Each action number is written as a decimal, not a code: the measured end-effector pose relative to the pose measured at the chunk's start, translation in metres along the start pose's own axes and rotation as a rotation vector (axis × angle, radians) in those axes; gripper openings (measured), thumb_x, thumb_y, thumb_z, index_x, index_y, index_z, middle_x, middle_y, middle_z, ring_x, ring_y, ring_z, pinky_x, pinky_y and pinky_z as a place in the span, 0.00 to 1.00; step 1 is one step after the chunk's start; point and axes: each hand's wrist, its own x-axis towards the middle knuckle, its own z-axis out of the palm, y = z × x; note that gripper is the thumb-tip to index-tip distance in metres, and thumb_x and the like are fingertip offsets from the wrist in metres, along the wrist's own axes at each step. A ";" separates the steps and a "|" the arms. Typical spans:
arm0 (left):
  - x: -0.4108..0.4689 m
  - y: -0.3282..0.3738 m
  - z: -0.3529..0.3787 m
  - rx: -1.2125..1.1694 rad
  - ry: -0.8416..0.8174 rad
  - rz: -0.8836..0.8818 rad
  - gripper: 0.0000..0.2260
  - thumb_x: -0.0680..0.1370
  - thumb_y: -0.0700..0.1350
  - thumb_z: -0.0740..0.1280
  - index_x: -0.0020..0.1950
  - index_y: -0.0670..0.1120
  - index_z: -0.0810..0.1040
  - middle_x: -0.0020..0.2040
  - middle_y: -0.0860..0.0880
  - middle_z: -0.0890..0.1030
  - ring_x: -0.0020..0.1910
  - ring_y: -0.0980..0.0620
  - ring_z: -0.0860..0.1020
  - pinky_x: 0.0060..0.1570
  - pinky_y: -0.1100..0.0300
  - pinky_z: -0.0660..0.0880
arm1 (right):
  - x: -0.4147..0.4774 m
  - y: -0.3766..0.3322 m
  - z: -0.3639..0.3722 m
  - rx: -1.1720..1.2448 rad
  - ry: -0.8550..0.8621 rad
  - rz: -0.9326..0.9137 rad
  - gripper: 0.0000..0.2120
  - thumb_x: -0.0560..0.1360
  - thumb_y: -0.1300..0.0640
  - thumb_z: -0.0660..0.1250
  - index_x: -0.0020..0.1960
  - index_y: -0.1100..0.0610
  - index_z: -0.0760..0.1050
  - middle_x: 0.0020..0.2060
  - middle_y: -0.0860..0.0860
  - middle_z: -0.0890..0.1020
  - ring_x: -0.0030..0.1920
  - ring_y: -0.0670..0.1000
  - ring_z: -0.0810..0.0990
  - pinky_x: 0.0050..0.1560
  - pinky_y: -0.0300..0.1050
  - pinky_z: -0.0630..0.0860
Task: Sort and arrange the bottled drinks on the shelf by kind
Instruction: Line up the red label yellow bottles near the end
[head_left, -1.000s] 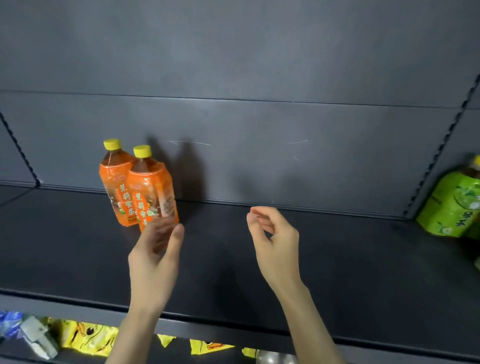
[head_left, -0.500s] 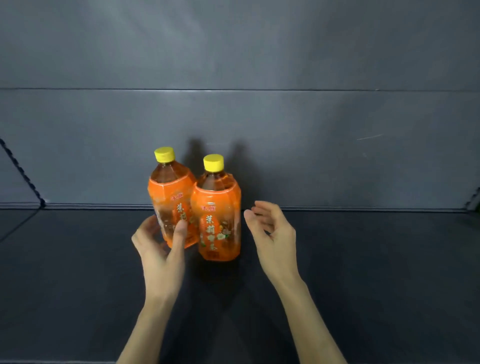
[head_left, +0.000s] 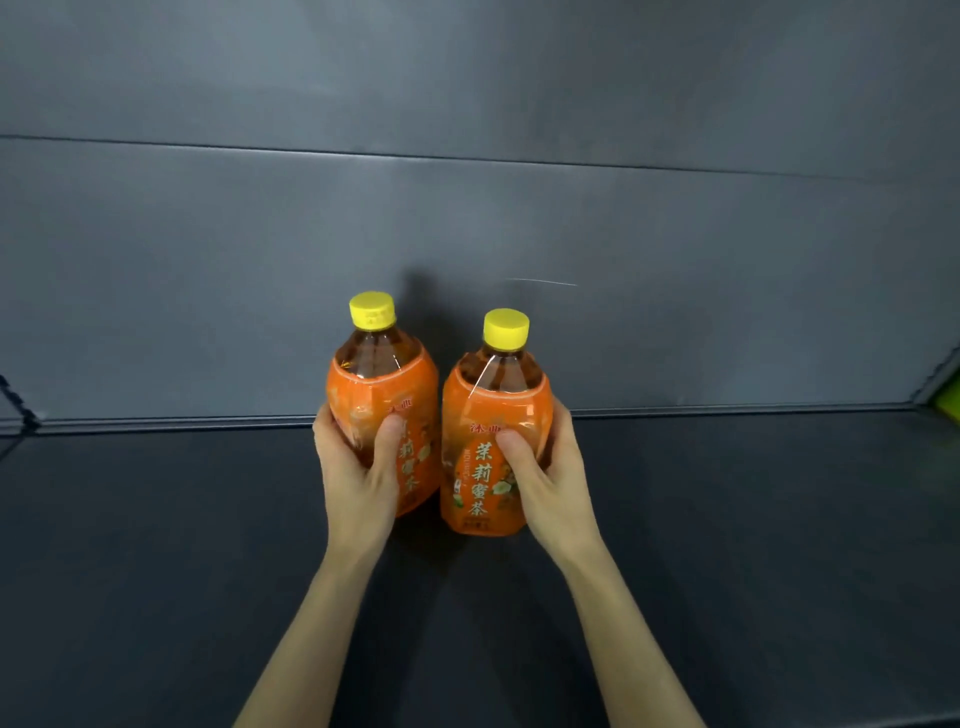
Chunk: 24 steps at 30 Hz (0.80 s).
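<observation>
Two orange-labelled tea bottles with yellow caps stand upright side by side on the dark shelf (head_left: 156, 545), near the back wall. My left hand (head_left: 356, 467) is wrapped around the left bottle (head_left: 387, 384), thumb across its label. My right hand (head_left: 550, 473) grips the right bottle (head_left: 483, 467) from its right side, thumb on the front. The right bottle stands slightly nearer to me. A narrow gap separates the two bottles.
The grey back panel (head_left: 467, 208) rises right behind the bottles. A perforated upright (head_left: 15, 400) marks the shelf's left end. At the far right edge a sliver of a green item (head_left: 948, 400) shows beside another upright.
Both hands have closed on the bottles: one second ago they hovered open in front of them. The view has shifted so the bottles sit in the centre and look larger.
</observation>
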 end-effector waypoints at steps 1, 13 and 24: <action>0.000 -0.002 -0.002 -0.004 -0.011 0.008 0.29 0.73 0.60 0.66 0.70 0.55 0.59 0.66 0.51 0.71 0.62 0.53 0.73 0.61 0.48 0.73 | 0.000 0.001 -0.001 0.002 0.019 -0.003 0.28 0.63 0.32 0.69 0.60 0.28 0.63 0.52 0.28 0.77 0.55 0.35 0.78 0.43 0.32 0.78; -0.029 0.010 0.003 -0.037 -0.070 -0.084 0.30 0.68 0.73 0.61 0.62 0.55 0.68 0.53 0.56 0.79 0.49 0.65 0.80 0.40 0.67 0.77 | -0.013 0.001 -0.022 0.034 0.193 -0.007 0.23 0.69 0.37 0.65 0.61 0.42 0.69 0.50 0.37 0.82 0.52 0.42 0.82 0.42 0.33 0.78; -0.086 0.045 0.068 -0.034 -0.303 -0.168 0.25 0.66 0.75 0.61 0.54 0.60 0.72 0.46 0.62 0.82 0.43 0.64 0.81 0.31 0.69 0.75 | -0.080 -0.021 -0.103 0.005 0.432 0.002 0.28 0.69 0.31 0.63 0.56 0.52 0.75 0.44 0.48 0.85 0.45 0.49 0.85 0.41 0.40 0.81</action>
